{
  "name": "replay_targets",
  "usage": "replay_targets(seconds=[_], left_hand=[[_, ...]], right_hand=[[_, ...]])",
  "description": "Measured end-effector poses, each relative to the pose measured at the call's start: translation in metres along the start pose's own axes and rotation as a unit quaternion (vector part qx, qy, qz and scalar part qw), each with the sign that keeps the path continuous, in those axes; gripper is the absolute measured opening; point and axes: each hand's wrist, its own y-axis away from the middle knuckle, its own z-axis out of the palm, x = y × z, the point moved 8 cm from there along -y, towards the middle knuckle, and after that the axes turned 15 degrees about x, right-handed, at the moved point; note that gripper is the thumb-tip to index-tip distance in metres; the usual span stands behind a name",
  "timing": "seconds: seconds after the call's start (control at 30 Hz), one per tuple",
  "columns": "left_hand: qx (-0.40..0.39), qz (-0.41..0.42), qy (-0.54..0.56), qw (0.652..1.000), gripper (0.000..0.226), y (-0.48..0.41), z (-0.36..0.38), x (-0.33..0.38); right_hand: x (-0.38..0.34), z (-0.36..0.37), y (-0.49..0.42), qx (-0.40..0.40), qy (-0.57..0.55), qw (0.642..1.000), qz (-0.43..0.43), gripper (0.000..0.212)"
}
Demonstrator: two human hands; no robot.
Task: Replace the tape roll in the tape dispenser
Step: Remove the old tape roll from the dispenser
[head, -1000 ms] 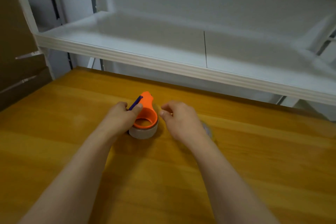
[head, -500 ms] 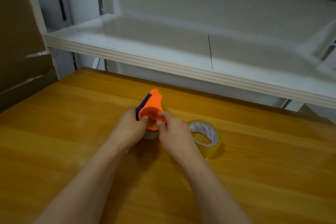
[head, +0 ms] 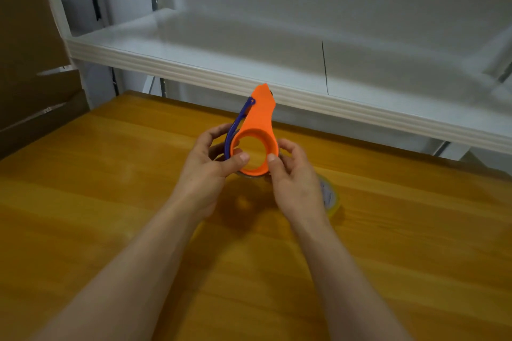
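- Honey-coloured wooden table [head: 110,202] is filling the lower view, with a white shelf [head: 249,44] running across behind it.
- Left hand [head: 205,171] is gripping the orange tape dispenser [head: 260,122] from its left side. The fingers are curling round behind it and the thumb is pressing on the near rim of the ring.
- Right hand [head: 293,183] is gripping the same ring from the right, with the thumb on the rim and the fingers wrapped behind.
- Both hands are holding the dispenser above the table, its round opening facing the camera and its pointed end aiming up towards the shelf. A blue strip [head: 235,124] is curving along its left edge.
- A sliver of a pale roll [head: 248,174] is showing under the ring (how it is seated cannot be told).
- Half a second ago the dispenser was sitting lower, close to the table; it is now raised and tipped towards the camera.
- The spare tape roll [head: 331,196], in plain sight earlier, is now mostly hiding behind the right hand, lying on the table.
- A brown cardboard box [head: 27,50] is standing at the far left, beside the shelf's white upright.
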Motion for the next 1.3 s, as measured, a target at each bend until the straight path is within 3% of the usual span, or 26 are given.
replay_targets(seconds=[0.2, 0.4, 0.53, 0.63, 0.73, 0.87, 1.13, 1.23, 1.3], left_hand=[[-0.042, 0.018, -0.004, 0.999, 0.085, 0.010, 0.012, 0.003], [-0.107, 0.012, 0.028, 0.994, 0.090, 0.016, 0.024, 0.001], [-0.094, -0.014, 0.060, 0.994, 0.108, 0.017, 0.024, 0.004], [-0.095, -0.007, 0.043, 0.995, 0.082, 0.017, 0.024, 0.001], [-0.113, 0.009, 0.025, 0.993, 0.071, 0.017, 0.024, -0.001], [-0.136, 0.028, -0.002, 0.990, 0.071, 0.018, 0.023, 0.000], [-0.133, 0.092, -0.094, 0.982, 0.069, 0.020, 0.023, 0.004], [-0.089, 0.106, -0.120, 0.983, 0.069, 0.019, 0.021, 0.004], [-0.039, 0.072, -0.126, 0.989, 0.066, 0.014, 0.012, -0.001]], right_hand=[[0.008, -0.003, -0.005, -0.008, -0.081, 0.995, 0.050, 0.045], [0.011, -0.021, -0.015, 0.020, -0.114, 0.992, 0.053, 0.032], [0.007, -0.029, -0.015, 0.028, -0.123, 0.991, 0.045, 0.031], [0.004, -0.031, -0.014, 0.025, -0.126, 0.992, 0.018, 0.035], [-0.003, -0.035, -0.013, 0.027, -0.112, 0.993, -0.030, 0.042], [-0.005, -0.039, -0.013, 0.028, -0.102, 0.994, -0.040, 0.052], [-0.017, -0.070, -0.015, 0.133, -0.025, 0.982, -0.133, 0.051], [-0.020, -0.068, -0.011, 0.123, -0.021, 0.979, -0.160, 0.054], [-0.025, -0.064, -0.008, 0.106, -0.003, 0.976, -0.189, 0.061]])
